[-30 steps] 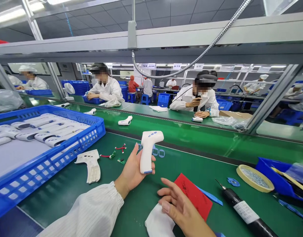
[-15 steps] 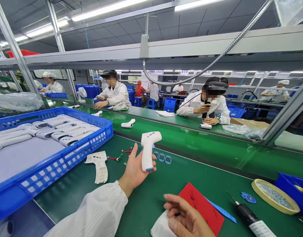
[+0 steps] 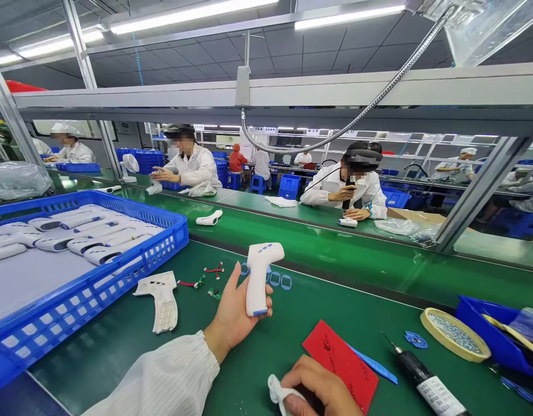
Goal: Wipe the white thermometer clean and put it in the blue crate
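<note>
Head view: a white thermometer (image 3: 258,277) is held upright, its handle enclosed by the left grip (image 3: 236,312), clear of the green table (image 3: 336,306); this hold is judged sound. A white cloth (image 3: 276,390) is pinched by the right grip (image 3: 316,390), which is cut off by the frame's lower edge, with most of the cloth hidden.

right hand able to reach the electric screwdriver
Probably yes: only a flat red card and blue strip lie between the right hand and electric screwdriver, though it's holding a white cloth.
</note>
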The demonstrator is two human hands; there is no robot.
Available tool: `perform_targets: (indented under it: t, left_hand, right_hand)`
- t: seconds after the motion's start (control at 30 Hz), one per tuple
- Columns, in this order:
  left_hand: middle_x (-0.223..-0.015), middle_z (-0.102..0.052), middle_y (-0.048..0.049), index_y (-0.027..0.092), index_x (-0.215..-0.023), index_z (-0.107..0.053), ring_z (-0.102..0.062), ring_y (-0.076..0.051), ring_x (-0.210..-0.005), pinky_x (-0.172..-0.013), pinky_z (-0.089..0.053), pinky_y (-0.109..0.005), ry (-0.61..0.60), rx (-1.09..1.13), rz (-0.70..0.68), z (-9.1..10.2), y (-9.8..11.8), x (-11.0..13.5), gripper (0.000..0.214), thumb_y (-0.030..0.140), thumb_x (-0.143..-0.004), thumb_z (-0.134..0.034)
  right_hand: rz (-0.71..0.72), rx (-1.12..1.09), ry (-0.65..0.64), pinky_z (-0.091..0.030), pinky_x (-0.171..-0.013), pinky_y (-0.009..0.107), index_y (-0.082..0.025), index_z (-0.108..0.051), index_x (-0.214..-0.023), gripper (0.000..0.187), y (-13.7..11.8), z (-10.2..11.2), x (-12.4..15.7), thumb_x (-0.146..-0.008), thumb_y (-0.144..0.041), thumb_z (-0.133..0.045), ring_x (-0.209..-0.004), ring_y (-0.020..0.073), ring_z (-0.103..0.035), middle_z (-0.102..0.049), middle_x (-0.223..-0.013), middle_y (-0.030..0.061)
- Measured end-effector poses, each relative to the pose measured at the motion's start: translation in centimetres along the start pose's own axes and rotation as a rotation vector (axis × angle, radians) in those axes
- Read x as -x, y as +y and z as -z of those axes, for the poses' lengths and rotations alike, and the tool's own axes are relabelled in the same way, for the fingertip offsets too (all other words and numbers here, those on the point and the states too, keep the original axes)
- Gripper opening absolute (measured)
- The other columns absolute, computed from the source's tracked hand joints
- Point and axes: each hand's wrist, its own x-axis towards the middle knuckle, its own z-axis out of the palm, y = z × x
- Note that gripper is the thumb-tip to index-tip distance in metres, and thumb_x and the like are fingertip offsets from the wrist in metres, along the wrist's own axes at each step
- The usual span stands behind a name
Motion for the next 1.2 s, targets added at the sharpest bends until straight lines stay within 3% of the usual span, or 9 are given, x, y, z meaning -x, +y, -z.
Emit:
perform_targets:
  t: [0.37, 0.5, 0.6, 0.7, 0.83, 0.9, 1.03, 1.2]
  left_hand:
    - [-0.077, -0.053, -0.0065, 0.013, -0.087, -0.055, -0.050, -0.016, -0.060, -0.052, -0.042, -0.030, -0.040, -0.084, 0.051, -0.7, -1.8, 0.6, 0.051, 0.058, -0.081, -0.032]
    - [-0.077, -0.053, -0.0061, 0.014, -0.094, -0.054, -0.050, -0.016, -0.061, -0.051, -0.042, -0.029, -0.054, -0.067, 0.106, -0.9, -2.3, 0.6, 0.051, 0.058, -0.080, -0.033]
    - [-0.070, -0.051, -0.0038, 0.015, -0.093, -0.054, -0.049, -0.015, -0.057, -0.047, -0.041, -0.027, -0.023, -0.066, 0.133, -0.8, -2.4, 0.6, 0.050, 0.060, -0.079, -0.035]
    - [-0.061, -0.048, -0.0003, 0.016, -0.087, -0.054, -0.048, -0.013, -0.051, -0.042, -0.038, -0.024, 0.046, -0.052, 0.131, -0.4, -2.5, 0.4, 0.049, 0.061, -0.077, -0.038]
    - [-0.054, -0.044, 0.0026, 0.014, -0.080, -0.055, -0.043, -0.008, -0.045, -0.039, -0.031, -0.018, 0.036, 0.016, 0.112, 0.2, -2.9, 0.0, 0.049, 0.061, -0.076, -0.042]
    - [-0.053, -0.043, 0.0027, 0.014, -0.079, -0.055, -0.043, -0.009, -0.043, -0.037, -0.031, -0.018, 0.022, -0.019, 0.129, 0.1, -3.1, 0.0, 0.050, 0.062, -0.075, -0.042]
    - [-0.056, -0.047, 0.0004, 0.017, -0.083, -0.054, -0.046, -0.013, -0.045, -0.033, -0.037, -0.022, 0.037, -0.095, 0.199, -0.4, -3.4, 0.3, 0.054, 0.067, -0.073, -0.036]
    - [-0.052, -0.042, 0.0026, 0.015, -0.079, -0.054, -0.042, -0.009, -0.041, -0.032, -0.033, -0.017, 0.013, -0.033, 0.171, -0.3, -3.5, 0.4, 0.050, 0.063, -0.075, -0.041]
  right_hand:
    - [-0.129, -0.391, 0.372, -0.041, -0.059, 0.023, -0.018, -0.058, -0.085, 0.030, -0.9, 1.7, -1.7, -0.076, -0.047, -0.058, -0.067, 0.0148, -0.051, -0.057, -0.075, 0.0013]
    - [0.041, -0.201, 0.475, -0.044, -0.062, 0.026, -0.016, -0.054, -0.092, 0.024, -1.5, 3.0, -4.7, -0.082, -0.038, -0.050, -0.071, 0.0158, -0.053, -0.058, -0.081, 0.0041]
    - [0.147, -0.048, 0.521, -0.042, -0.065, 0.028, -0.017, -0.056, -0.086, 0.012, -2.0, 3.1, -6.9, -0.081, -0.027, -0.050, -0.071, 0.0158, -0.051, -0.057, -0.081, 0.0038]
    - [0.220, 0.044, 0.489, -0.040, -0.068, 0.028, -0.019, -0.059, -0.078, 0.007, -2.6, 1.9, -7.4, -0.078, -0.019, -0.052, -0.074, 0.0165, -0.050, -0.055, -0.080, 0.0031]
    - [0.298, 0.148, 0.283, -0.042, -0.067, 0.025, -0.023, -0.060, -0.083, 0.013, -2.8, 0.8, -6.0, -0.081, -0.015, -0.050, -0.076, 0.0153, -0.052, -0.056, -0.082, 0.0018]
    - [0.328, 0.214, 0.307, -0.043, -0.068, 0.026, -0.023, -0.059, -0.084, 0.013, -2.4, 1.1, -5.8, -0.083, -0.016, -0.047, -0.077, 0.0158, -0.052, -0.056, -0.083, 0.0024]
    - [0.319, 0.264, 0.493, -0.043, -0.070, 0.030, -0.020, -0.056, -0.083, 0.012, -1.7, 1.8, -6.1, -0.085, -0.020, -0.044, -0.077, 0.0182, -0.051, -0.053, -0.081, 0.0049]
    - [0.374, 0.313, 0.329, -0.044, -0.064, 0.026, -0.023, -0.057, -0.089, 0.015, -1.3, 0.9, -5.6, -0.087, -0.018, -0.042, -0.076, 0.0164, -0.051, -0.053, -0.085, 0.0045]
